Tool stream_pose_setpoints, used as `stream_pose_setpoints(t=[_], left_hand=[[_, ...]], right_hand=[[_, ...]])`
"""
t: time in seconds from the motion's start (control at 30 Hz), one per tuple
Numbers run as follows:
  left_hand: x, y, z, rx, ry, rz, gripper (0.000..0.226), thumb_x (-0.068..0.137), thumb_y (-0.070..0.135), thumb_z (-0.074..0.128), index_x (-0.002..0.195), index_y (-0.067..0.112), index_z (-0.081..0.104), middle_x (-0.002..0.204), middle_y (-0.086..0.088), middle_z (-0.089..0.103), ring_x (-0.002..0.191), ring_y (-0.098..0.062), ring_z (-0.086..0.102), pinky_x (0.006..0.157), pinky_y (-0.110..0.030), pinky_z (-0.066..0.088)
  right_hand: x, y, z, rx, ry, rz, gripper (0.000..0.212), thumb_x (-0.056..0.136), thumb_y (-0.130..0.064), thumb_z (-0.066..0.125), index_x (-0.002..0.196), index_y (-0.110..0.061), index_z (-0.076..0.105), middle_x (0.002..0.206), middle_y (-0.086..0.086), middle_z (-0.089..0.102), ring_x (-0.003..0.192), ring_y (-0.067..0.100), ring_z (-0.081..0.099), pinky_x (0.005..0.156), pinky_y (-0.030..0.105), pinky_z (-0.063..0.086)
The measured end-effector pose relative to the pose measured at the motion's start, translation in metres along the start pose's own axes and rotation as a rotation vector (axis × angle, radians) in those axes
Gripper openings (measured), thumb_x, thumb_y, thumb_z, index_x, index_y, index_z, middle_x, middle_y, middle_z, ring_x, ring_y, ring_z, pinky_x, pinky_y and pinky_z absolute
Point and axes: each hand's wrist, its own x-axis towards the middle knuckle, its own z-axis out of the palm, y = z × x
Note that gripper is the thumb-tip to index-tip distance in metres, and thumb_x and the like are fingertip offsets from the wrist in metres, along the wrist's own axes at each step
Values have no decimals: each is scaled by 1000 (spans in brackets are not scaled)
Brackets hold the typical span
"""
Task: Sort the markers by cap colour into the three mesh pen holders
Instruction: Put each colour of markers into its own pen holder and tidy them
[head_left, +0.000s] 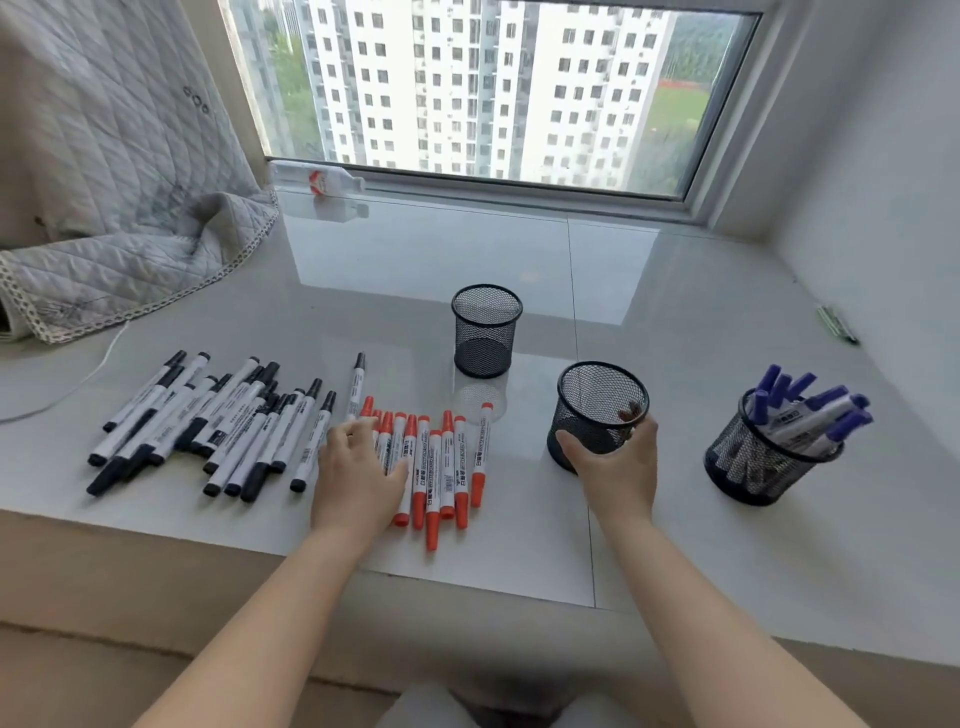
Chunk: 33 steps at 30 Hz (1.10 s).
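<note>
Several red-capped markers (441, 462) lie in a row on the white sill (675, 519). My left hand (358, 473) rests on the left end of that row, fingers over the markers. Left of it lies a pile of black-capped markers (208, 421). My right hand (615, 465) grips the near side of an empty black mesh holder (600, 405), thumb and fingers curled round its wall. Another empty mesh holder (487, 330) stands farther back. At the right, a third mesh holder (769, 457) contains several blue-capped markers (810, 410).
A quilted grey blanket (114, 208) covers the left back of the sill, with a white cable (78, 382) running from under it. A plastic bottle (322, 182) lies along the window frame. A small green object (836, 325) lies by the right wall.
</note>
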Motion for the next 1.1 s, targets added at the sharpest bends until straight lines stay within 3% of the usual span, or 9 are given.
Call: stream_pose_setpoints(t=[0.17, 0.3, 0.37, 0.43, 0.53, 0.6, 0.7, 0.83, 1.1], left_hand=[[6, 2, -1, 13, -12, -25, 53, 94, 36, 44, 140, 11, 33, 142, -14, 30, 132, -31, 28, 107, -43, 28], [9, 1, 2, 36, -35, -25, 58, 93, 37, 45, 142, 12, 27, 142, -16, 27, 132, -32, 26, 107, -44, 29], [9, 0, 5, 55, -31, -18, 60, 92, 38, 46, 142, 12, 26, 140, -16, 27, 130, -33, 27, 106, -43, 31], [9, 0, 8, 74, -30, -14, 60, 92, 40, 47, 141, 12, 26, 138, -16, 27, 127, -33, 29, 103, -43, 34], [11, -1, 10, 85, -27, -6, 60, 92, 43, 44, 141, 12, 27, 135, -15, 27, 123, -32, 31, 100, -43, 36], [12, -2, 12, 94, -33, -8, 60, 93, 44, 42, 141, 12, 26, 134, -15, 28, 122, -32, 31, 100, -42, 35], [13, -4, 14, 124, -44, -9, 60, 93, 46, 38, 141, 13, 24, 135, -16, 29, 121, -33, 31, 101, -42, 33], [14, -3, 17, 140, -67, -39, 56, 94, 42, 36, 140, 12, 23, 138, -16, 27, 124, -33, 30, 103, -43, 30], [18, 2, 19, 138, -66, -69, 49, 94, 34, 40, 128, -1, 33, 131, -18, 42, 120, -30, 41, 98, -38, 36]], right_hand=[[-9, -6, -8, 0, -42, 24, 95, 60, -34, 82, 137, -17, 30, 135, 0, 45, 126, 17, 42, 107, 37, 35], [-23, -21, -16, -28, 49, -32, 108, 63, -34, 82, 146, -13, 15, 149, 8, 24, 139, 20, 19, 114, 39, 21], [-40, -36, -18, -51, 225, -179, 94, 69, -40, 73, 143, -8, 24, 145, 16, 29, 135, 23, 22, 113, 39, 19], [-57, -50, -12, -101, 343, -427, 70, 73, -38, 59, 130, -2, 42, 128, 18, 46, 120, 24, 36, 104, 30, 23], [-70, -64, 14, -125, 158, -643, 32, 80, -24, 50, 105, -6, 58, 91, 6, 60, 85, 19, 51, 80, 29, 40], [-72, -68, 34, -203, -126, -525, 24, 87, -22, 47, 102, -10, 61, 90, 4, 62, 81, 21, 58, 73, 33, 46], [-61, -59, 63, -487, -392, -276, 41, 94, -33, 44, 128, -10, 44, 124, 9, 48, 110, 27, 50, 87, 33, 41], [-47, -60, 82, -624, -452, -108, 64, 89, -48, 47, 133, -4, 33, 128, 14, 39, 117, 31, 43, 95, 38, 38], [-50, -52, 94, -699, -359, -85, 58, 92, -50, 40, 125, -2, 38, 127, 14, 46, 117, 30, 43, 94, 39, 38]])
